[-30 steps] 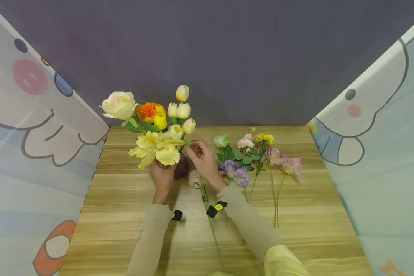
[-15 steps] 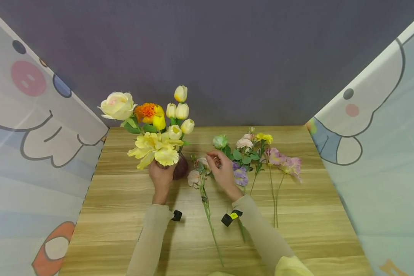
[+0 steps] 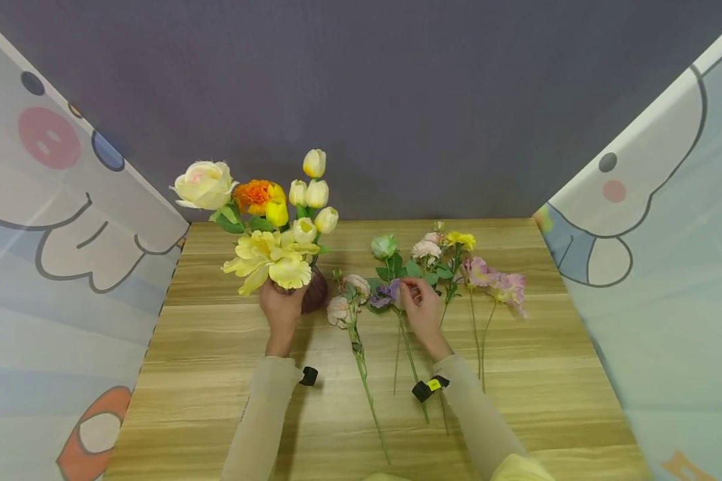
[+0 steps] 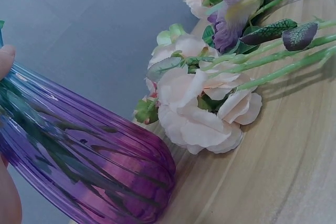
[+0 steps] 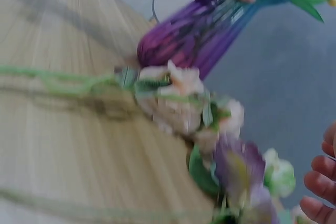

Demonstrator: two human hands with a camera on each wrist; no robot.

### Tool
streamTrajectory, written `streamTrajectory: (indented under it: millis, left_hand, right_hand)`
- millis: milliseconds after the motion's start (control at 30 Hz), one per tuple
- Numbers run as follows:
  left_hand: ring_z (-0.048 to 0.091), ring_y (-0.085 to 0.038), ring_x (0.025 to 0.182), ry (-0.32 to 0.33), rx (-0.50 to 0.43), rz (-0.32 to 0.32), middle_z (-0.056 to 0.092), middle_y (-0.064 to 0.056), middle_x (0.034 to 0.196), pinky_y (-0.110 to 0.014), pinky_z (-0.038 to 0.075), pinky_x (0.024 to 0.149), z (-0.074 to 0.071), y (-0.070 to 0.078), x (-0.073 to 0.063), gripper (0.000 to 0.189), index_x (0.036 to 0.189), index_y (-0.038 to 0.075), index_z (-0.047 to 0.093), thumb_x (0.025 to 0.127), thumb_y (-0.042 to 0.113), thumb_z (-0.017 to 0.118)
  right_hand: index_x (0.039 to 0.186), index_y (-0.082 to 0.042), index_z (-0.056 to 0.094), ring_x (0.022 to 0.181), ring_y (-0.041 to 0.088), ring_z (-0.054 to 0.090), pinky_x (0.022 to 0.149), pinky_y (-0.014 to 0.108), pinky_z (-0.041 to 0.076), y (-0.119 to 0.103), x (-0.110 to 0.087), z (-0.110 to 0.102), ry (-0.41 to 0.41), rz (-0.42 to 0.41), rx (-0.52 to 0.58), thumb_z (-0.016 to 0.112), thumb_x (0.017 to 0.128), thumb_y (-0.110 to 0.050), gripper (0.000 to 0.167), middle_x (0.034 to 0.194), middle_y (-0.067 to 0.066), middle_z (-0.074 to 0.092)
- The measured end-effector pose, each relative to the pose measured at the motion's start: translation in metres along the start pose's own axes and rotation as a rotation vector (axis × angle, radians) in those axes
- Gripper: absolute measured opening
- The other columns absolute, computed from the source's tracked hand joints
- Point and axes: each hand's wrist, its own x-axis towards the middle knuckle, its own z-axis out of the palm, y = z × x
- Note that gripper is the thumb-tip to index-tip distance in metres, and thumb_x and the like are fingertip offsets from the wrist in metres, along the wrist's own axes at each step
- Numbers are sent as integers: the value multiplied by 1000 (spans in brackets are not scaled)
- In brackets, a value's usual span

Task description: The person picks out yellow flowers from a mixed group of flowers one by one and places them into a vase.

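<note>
My left hand [image 3: 281,308] grips the neck of a ribbed glass vase [image 4: 100,150], blue at the top and purple-pink below. Green stems show through its glass. Out of its mouth rise a big yellow flower [image 3: 272,259], white tulips [image 3: 316,194], yellow tulips [image 3: 277,212], an orange bloom [image 3: 254,195] and a cream rose [image 3: 204,185]. My right hand [image 3: 424,312] hovers above the table by a purple flower [image 3: 386,294], partly covering it from above. Its fingers [image 5: 321,183] are loosely bent and nothing shows in them in the right wrist view.
Loose stems lie on the wooden table [image 3: 216,414]: pale pink roses [image 4: 197,108] beside the vase, a green rose [image 3: 384,246], a pink rose [image 3: 426,249], a yellow flower [image 3: 460,240] and pink-purple flowers [image 3: 505,288]. A dark wall [image 3: 361,107] stands behind.
My right hand has moved from beside the vase rightward, past the pale pink roses, to the purple flower. The left hand keeps its grip on the vase.
</note>
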Motion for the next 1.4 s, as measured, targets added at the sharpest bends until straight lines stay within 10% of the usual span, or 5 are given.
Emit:
streamTrajectory:
  millis: [533,733,933,1267,1400]
  left_hand:
    - [54,-37,130,-8,37,18,62,-21,133,-54,39,114,-6,4,3,76,138,-3,55,73,10,91]
    - [49,-37,136,-89,147,79,57,-22,139,-55,37,115,-12,11,6,82,142,-4,48,75,12,92]
    - [49,-42,133,-246,148,129,57,-26,135,-59,38,112,-17,15,11,68,137,-7,50,80,7,85]
    - [58,-18,91,-292,181,-105,65,-15,106,-32,50,83,-21,10,8,52,129,0,57,86,15,84]
    - [54,-7,105,-298,-81,-233,59,-4,128,-19,48,87,-19,9,8,61,142,2,52,88,6,81]
  right_hand:
    - [121,9,62,69,11,52,60,20,42,47,-14,-56,193,218,-272,65,101,-9,27,102,23,63]
    - [133,11,57,84,39,64,73,49,52,60,-4,-67,91,361,-348,66,102,-21,46,110,28,64]
    - [118,11,66,84,41,67,74,52,54,69,7,-71,-8,413,-387,67,102,-19,35,96,27,70]
    - [114,11,65,59,14,66,53,19,50,60,20,-78,-7,598,-203,62,102,-13,27,90,22,70]
    - [119,13,65,56,14,65,49,16,49,43,31,-82,51,487,-175,64,102,-11,30,88,25,70]
